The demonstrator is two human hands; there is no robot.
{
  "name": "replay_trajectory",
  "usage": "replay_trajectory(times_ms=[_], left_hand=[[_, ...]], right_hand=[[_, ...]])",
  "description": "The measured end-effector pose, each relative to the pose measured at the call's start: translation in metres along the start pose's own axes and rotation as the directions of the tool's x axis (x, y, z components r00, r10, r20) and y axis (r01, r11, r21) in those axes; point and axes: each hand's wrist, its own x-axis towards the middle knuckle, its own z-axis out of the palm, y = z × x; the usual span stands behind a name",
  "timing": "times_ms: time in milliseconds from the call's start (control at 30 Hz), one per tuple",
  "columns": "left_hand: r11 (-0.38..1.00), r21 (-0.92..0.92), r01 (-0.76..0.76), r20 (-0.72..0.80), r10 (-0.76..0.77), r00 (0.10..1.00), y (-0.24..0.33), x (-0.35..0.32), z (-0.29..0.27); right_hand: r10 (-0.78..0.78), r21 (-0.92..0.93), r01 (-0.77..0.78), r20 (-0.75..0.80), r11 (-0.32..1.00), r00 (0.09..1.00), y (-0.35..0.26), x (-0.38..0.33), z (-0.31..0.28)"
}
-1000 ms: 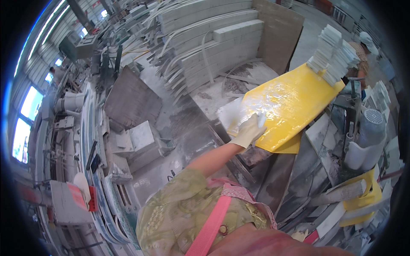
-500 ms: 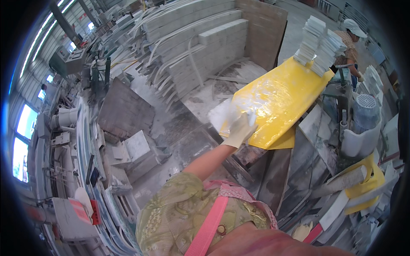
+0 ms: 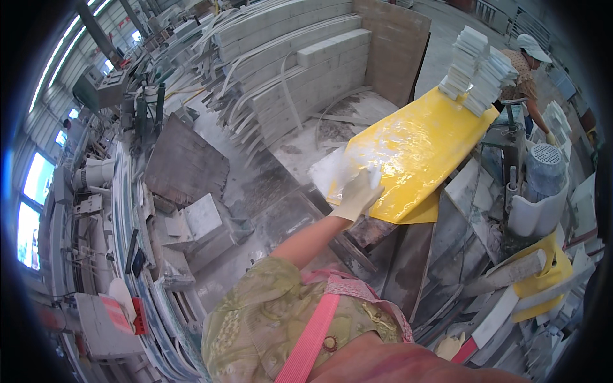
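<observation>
Because the yellow sheet (image 3: 415, 153) looks wet and slick, the gloved left hand (image 3: 359, 193) on its nearer end could skid; the blurred fingers leave it unclear whether they grip the small white piece (image 3: 375, 175) at their tips. Farther right of that hand and nearer the body, a pale gloved shape, perhaps the right hand (image 3: 450, 346), shows too little to tell its state. Beyond the left hand, rightward along the sheet, stacked white strips (image 3: 465, 62) might topple if a tug jolted them.
</observation>
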Motion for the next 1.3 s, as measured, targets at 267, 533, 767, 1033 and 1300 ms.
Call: replay_trajectory(times_ms=[267,533,767,1033,1300], left_hand=[[1.0,0.013,-0.026,-0.013,0.027,1.0,-0.007,0.002,0.005],[0.998,0.041,-0.045,0.005,0.045,0.999,-0.014,0.007,0.009],[0.998,0.009,-0.067,-0.052,0.067,0.996,-0.012,0.005,0.01],[0.997,0.044,-0.071,-0.015,0.072,0.997,-0.017,0.007,0.012],[0.996,-0.013,-0.083,-0.117,0.081,0.99,-0.012,0.003,0.014]], right_hand=[[-0.003,0.027,0.004,-0.041,1.0,0.999,0.0,-0.001,0.003],[0.003,-0.016,-0.004,-0.09,1.0,0.996,0.003,-0.003,0.011],[-0.032,0.004,0.032,-0.059,0.999,0.998,0.008,-0.004,0.015],[-0.02,0.011,0.021,-0.03,1.0,0.999,0.006,-0.006,0.013],[0.042,-0.006,-0.042,-0.036,0.999,0.998,-0.006,0.001,-0.003]])
